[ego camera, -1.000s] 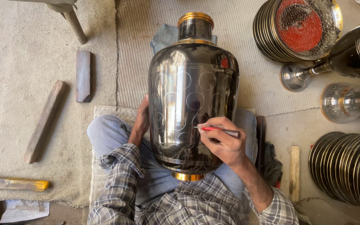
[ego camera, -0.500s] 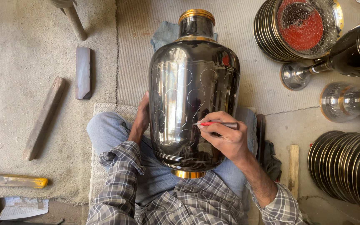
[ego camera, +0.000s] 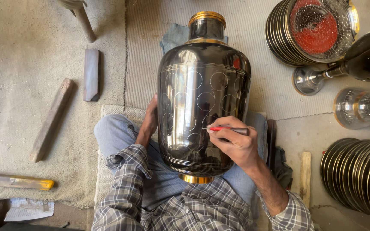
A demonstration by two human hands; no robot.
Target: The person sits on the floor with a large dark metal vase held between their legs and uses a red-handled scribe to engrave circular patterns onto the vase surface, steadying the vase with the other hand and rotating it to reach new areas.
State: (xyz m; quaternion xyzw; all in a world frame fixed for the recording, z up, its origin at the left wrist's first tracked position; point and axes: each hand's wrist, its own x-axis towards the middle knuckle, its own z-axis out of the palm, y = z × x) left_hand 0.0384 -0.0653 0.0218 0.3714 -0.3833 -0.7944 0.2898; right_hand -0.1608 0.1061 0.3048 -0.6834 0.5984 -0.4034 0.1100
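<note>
Seated person, viewed from above, legs crossed on a pale woven mat (ego camera: 112, 112) laid over the floor. Nearest the camera: plaid shirt sleeves and blue denim trousers. A large dark metal vase (ego camera: 202, 107), polished and mirror-like, lies across the lap with its brass foot ring toward the body and its brass-rimmed neck pointing away. Its rounded shoulder and belly carry scribed bands and rows of scribed circles.

The right hand (ego camera: 235, 143) rests on the lower right of the vase, fingers closed around a slim engraving tool (ego camera: 228, 129) with a red fore-section and grey shaft; the tip touches the metal surface. The left hand (ego camera: 150, 120) lies flat against the left flank of the vase, fingers curled round its side, bracing it.

Left of the mat, on coarse beige carpet: one yellow-tipped tool (ego camera: 16, 182) near the bottom edge, one long wooden bar (ego camera: 51, 119), one short dark rectangular block (ego camera: 91, 74). A blue-grey cloth (ego camera: 172, 37) lies under the vase neck.

Right side: one wooden stick (ego camera: 305, 173) beside the knee; a stack of dark, brass-edged plates (ego camera: 356, 175) at the lower right; two shiny stemmed vessels (ego camera: 356, 107) lying on their sides; a second plate stack (ego camera: 309, 30) at the far right corner, its top plate patterned in red.
</note>
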